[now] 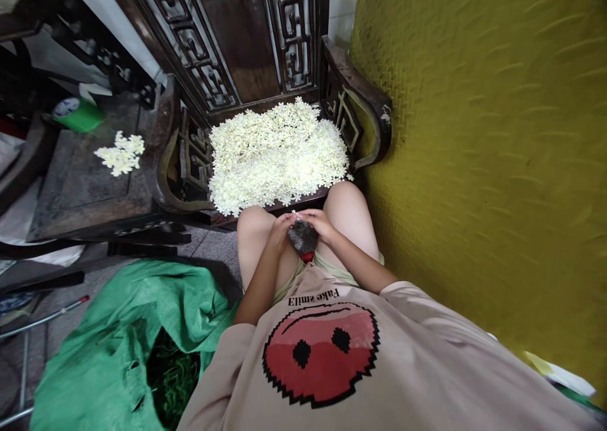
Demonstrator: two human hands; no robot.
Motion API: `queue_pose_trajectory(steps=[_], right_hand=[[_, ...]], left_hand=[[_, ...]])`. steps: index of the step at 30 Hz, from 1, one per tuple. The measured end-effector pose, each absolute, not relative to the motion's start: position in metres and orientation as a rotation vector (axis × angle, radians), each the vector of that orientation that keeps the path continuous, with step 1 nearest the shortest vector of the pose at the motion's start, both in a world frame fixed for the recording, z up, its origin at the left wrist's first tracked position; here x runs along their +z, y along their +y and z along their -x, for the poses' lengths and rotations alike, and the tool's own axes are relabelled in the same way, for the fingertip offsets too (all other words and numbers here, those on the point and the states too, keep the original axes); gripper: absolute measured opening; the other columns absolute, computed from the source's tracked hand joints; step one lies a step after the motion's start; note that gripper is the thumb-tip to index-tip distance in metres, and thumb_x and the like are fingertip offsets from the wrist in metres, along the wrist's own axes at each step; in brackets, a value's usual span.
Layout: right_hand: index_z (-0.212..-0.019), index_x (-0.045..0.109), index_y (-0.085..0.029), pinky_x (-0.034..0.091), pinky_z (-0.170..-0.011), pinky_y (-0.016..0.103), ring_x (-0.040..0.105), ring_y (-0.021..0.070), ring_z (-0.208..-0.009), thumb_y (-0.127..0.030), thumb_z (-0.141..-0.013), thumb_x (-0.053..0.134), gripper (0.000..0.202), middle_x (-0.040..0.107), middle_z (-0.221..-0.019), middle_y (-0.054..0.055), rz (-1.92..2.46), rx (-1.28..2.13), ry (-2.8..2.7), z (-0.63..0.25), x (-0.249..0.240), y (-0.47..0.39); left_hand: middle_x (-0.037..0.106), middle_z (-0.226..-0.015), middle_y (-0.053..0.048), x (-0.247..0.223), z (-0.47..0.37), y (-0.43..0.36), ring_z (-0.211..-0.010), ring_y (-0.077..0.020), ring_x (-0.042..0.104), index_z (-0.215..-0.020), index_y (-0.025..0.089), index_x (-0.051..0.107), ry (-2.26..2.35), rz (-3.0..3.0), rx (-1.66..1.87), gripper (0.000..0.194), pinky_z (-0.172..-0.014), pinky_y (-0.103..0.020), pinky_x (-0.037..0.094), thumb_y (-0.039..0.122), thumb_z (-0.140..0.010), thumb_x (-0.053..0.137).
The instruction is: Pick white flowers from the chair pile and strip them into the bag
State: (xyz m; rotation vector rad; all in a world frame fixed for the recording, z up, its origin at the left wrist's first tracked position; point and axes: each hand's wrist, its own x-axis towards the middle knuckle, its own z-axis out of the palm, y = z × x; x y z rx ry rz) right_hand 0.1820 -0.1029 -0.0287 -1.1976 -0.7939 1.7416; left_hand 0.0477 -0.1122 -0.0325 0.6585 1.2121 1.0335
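Observation:
Between my knees, my left hand [283,224] and my right hand [318,222] meet, fingertips pinched together. A small white flower [294,213] shows at the fingertips where the two hands touch; its lower part is hidden by the fingers. Just beyond my knees, a thick heap of white flowers [279,156] covers the seat of a dark carved wooden chair [251,45]. Some blossoms reach the seat's front edge.
On a wooden chair seat [95,184] at left lie a small flower cluster [122,153] and a green roll [79,114]. An open green sack [99,330] with dark green strands stands at lower left. A yellow textured panel [488,165] rises close on the right.

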Motion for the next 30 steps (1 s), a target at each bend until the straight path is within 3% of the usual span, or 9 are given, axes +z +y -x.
queue_pose_trajectory(steps=[9, 16, 24, 30], right_hand=[[-0.070, 0.072, -0.017, 0.032, -0.053, 0.025, 0.049, 0.0108, -0.057, -0.039, -0.055, 0.076, 0.027, 0.065, -0.063, 0.001, 1.266, 1.696, -0.843, -0.185, -0.037, -0.101], [-0.067, 0.072, -0.016, 0.022, -0.049, 0.024, 0.037, 0.0061, -0.048, -0.039, -0.049, 0.078, 0.029, 0.063, -0.059, 0.000, 1.241, 1.755, -0.697, -0.182, -0.052, -0.097], [-0.068, 0.070, -0.016, 0.019, -0.050, 0.025, 0.031, 0.0064, -0.048, -0.049, -0.054, 0.074, 0.036, 0.055, -0.054, -0.003, 1.218, 1.821, -0.697, -0.179, -0.058, -0.097], [-0.069, 0.069, -0.017, 0.021, -0.051, 0.025, 0.033, 0.0071, -0.049, -0.047, -0.050, 0.075, 0.036, 0.057, -0.058, -0.001, 1.254, 1.804, -0.718, -0.181, -0.054, -0.103]], left_hand=[[0.059, -0.062, 0.001, -0.040, -0.049, -0.108, -0.057, -0.0078, 0.049, -0.070, 0.016, 0.064, 1.134, -0.554, 1.005, 0.033, -0.057, -0.023, 0.036, 0.039, -0.055, 0.081], [0.061, -0.068, 0.001, -0.053, -0.046, -0.104, -0.059, -0.0072, 0.048, -0.077, 0.015, 0.066, 1.113, -0.453, 0.922, 0.032, -0.059, -0.022, 0.033, 0.034, -0.055, 0.081], [0.059, -0.063, 0.001, -0.053, -0.046, -0.106, -0.060, -0.0087, 0.048, -0.070, 0.014, 0.067, 1.148, -0.524, 0.965, 0.029, -0.060, -0.024, 0.032, 0.037, -0.056, 0.079], [0.058, -0.060, 0.001, -0.054, -0.047, -0.105, -0.059, -0.0090, 0.048, -0.063, 0.014, 0.064, 1.155, -0.494, 0.993, 0.030, -0.061, -0.024, 0.033, 0.034, -0.049, 0.082]])
